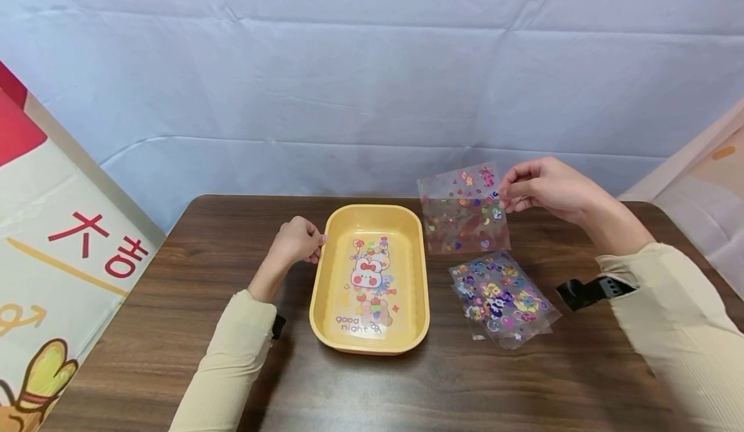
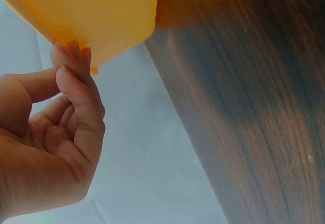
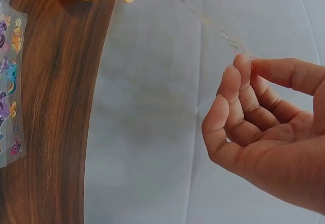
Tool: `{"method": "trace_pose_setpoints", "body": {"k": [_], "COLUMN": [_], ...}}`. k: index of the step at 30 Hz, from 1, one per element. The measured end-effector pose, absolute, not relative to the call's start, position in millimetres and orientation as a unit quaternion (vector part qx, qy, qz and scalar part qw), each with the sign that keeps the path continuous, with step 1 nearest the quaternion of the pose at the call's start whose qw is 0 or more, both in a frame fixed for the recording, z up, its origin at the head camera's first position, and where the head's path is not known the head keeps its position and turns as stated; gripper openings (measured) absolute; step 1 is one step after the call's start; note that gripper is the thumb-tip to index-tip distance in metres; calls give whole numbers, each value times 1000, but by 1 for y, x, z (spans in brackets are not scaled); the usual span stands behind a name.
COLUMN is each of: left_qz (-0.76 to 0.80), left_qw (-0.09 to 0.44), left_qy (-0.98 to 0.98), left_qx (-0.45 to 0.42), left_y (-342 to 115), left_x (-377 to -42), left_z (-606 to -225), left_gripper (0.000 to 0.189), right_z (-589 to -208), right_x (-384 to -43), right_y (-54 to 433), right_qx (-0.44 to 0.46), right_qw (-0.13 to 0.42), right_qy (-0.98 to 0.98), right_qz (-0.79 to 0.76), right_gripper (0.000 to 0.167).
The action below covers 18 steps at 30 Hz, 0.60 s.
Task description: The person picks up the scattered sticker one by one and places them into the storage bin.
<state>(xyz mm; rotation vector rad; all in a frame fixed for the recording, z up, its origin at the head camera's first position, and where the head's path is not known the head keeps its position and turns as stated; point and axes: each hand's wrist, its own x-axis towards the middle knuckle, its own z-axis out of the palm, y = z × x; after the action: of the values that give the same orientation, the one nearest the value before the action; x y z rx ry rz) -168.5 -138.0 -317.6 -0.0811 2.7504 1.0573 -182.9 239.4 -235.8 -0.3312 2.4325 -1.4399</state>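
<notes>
- The left hand is at the left side of the yellow tray. Its fingers are bent and close together, and they pinch the rim, up toward the tray's far end.
- The right hand is up to the right of the tray. Its thumb and a finger are pressed together on the edge of a see-through sticker sheet. The other fingers curl a little, with small gaps between them.
- That sheet hangs up on its side between the right hand and the tray. It has little shiny hearts and bright ponies on it, and the desk shows through it.
- A messy pile of sticker sheets lies on the desk, to the right of the tray. The held sheet's low edge is near the pile, but I can't tell if they touch.
- The tray sits flat on the brown desk, about in the middle. On its bottom is a bunny picture with a red bow, pink cheeks and the words "good night".
- Behind the desk hangs a pale cloth with fold lines. On the left is a white banner with red writing.
</notes>
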Motion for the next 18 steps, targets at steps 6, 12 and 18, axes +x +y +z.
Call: {"method": "trace_pose_setpoints", "body": {"k": [6,12,18], "left_qz": [353,353,356], "left_qw": [99,95,93], "left_qy": [930,930,929], "left_qx": [-31,-27,-29], "left_y": [-138,-139,-138], "left_x": [-169,-170,-170], "left_z": [-318,-318,-319], "left_gripper": [35,33,33], "right_z": [-235,-234,-238], "right_x": [-184,-185,-189], "right_y": [236,232,228], "right_qx": [-120,-127,-143], "right_qw": [152,154,168], "right_qy": [839,837,830], "right_qz": [-508,-509,-512], "right_gripper": [16,16,16]}}
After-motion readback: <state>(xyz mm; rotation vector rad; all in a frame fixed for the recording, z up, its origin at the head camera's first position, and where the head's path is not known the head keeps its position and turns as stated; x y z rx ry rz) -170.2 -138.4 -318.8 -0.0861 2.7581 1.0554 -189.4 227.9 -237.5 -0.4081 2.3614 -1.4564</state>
